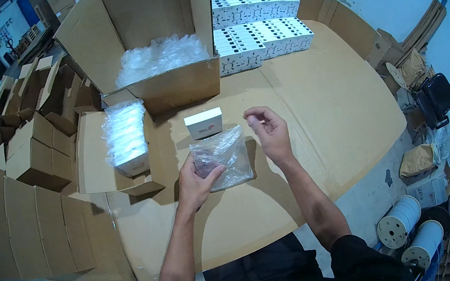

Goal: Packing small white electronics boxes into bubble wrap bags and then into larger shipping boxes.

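Note:
A clear plastic bag [229, 166] hangs over the cardboard-covered table, with my left hand [195, 181] closed on its left side, thumb on top. It looks flat, with nothing inside that I can see. To the right of the bag, apart from it, my right hand [269, 134] has its fingers curled in toward the thumb, and nothing shows between them. Just beyond the bag stands a small white box [204, 124] with a red mark. Left of my hands, an opened carton [153, 145] holds a row of white boxes in clear wrapping [126, 135].
A tall carton [182, 88] full of clear plastic bags [160, 57] stands at the back. Stacked white boxes [262, 42] fill the far table. Open cartons [34, 148] crowd the left. Cable spools [400, 222] and a black chair [434, 100] stand at the right.

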`<state>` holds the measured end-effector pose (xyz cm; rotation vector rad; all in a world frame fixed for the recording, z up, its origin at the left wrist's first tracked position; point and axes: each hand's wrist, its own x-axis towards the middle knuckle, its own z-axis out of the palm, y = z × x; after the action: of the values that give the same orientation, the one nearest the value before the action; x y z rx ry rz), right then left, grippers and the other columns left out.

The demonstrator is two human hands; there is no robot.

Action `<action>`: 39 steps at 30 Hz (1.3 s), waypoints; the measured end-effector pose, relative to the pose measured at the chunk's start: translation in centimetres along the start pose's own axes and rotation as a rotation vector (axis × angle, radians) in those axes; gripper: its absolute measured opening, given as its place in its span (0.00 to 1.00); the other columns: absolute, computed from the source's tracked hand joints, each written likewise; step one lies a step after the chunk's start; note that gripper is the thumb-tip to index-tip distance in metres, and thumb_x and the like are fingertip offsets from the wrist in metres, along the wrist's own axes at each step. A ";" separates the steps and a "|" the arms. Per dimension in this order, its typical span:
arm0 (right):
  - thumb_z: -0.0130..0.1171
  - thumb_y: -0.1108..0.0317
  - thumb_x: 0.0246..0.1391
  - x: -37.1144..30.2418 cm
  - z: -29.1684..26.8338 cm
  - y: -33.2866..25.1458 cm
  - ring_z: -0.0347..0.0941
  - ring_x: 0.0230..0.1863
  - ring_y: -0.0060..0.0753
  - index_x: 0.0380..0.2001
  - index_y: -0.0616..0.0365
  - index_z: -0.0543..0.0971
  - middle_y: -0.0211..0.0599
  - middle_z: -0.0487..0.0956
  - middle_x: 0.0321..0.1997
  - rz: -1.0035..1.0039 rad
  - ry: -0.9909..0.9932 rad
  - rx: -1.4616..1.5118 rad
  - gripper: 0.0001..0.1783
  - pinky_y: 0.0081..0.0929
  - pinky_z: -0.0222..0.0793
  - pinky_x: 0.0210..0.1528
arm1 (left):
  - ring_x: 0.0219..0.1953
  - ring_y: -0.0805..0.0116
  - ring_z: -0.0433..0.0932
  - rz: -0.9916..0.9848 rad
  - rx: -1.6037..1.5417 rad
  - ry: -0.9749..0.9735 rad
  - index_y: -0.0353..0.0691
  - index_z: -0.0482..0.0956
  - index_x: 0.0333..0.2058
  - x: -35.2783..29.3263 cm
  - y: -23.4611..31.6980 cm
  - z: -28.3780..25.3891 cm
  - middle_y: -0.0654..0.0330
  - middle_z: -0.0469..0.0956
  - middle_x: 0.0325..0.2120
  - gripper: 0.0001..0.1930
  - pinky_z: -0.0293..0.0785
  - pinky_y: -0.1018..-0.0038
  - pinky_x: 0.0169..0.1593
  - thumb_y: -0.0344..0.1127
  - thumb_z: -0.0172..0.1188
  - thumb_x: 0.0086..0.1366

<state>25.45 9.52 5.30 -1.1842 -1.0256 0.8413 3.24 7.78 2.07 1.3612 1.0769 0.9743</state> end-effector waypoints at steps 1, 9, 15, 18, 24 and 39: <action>0.64 0.69 0.61 -0.1 0.0 -1.3 0.75 0.41 0.23 0.43 0.57 0.82 0.31 0.81 0.41 -0.169 -0.126 -0.227 0.08 0.22 0.70 0.40 | 0.43 0.72 0.81 0.003 0.022 -0.003 0.36 0.74 0.52 -0.1 0.0 0.0 0.60 0.82 0.42 0.24 0.79 0.72 0.49 0.29 0.74 0.59; 0.71 0.72 0.48 0.6 2.1 -2.9 0.71 0.56 0.40 0.39 0.54 0.82 0.33 0.77 0.51 -0.733 -0.542 -0.792 0.13 0.39 0.69 0.55 | 0.41 0.69 0.83 0.079 0.135 0.046 0.34 0.75 0.51 0.0 0.3 0.4 0.56 0.84 0.39 0.24 0.80 0.69 0.47 0.31 0.74 0.58; 0.68 0.72 0.49 1.0 2.3 -4.5 0.73 0.48 0.41 0.34 0.55 0.80 0.36 0.78 0.42 -0.718 -0.676 -0.811 0.08 0.39 0.67 0.50 | 0.40 0.65 0.85 0.087 0.194 0.139 0.35 0.76 0.48 0.4 -0.8 0.0 0.53 0.85 0.37 0.23 0.79 0.67 0.45 0.32 0.75 0.57; 0.65 0.72 0.50 1.4 2.5 -5.5 0.78 0.43 0.46 0.33 0.56 0.81 0.42 0.81 0.37 -0.628 -0.833 -0.786 0.06 0.41 0.70 0.49 | 0.40 0.63 0.85 0.102 0.198 0.152 0.35 0.76 0.47 0.3 -0.9 0.1 0.52 0.85 0.37 0.23 0.79 0.66 0.45 0.33 0.75 0.57; 0.65 0.67 0.51 3.2 3.3 -6.6 0.80 0.35 0.49 0.47 0.60 0.82 0.46 0.84 0.44 -0.392 -1.135 -0.814 0.19 0.40 0.76 0.43 | 0.44 0.63 0.85 0.135 0.161 0.068 0.35 0.76 0.49 0.3 -0.3 0.2 0.52 0.85 0.40 0.27 0.80 0.65 0.48 0.33 0.79 0.53; 0.70 0.64 0.48 4.3 3.9 -6.7 0.82 0.36 0.50 0.48 0.55 0.85 0.50 0.84 0.36 -0.335 -1.256 -0.895 0.21 0.39 0.77 0.42 | 0.45 0.65 0.83 0.058 0.179 -0.041 0.34 0.76 0.50 -0.2 0.6 -0.2 0.51 0.85 0.43 0.31 0.79 0.66 0.51 0.34 0.80 0.49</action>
<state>23.16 13.43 12.88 -1.0514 -2.7518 0.8453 3.09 7.66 2.69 1.5587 1.1198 0.9047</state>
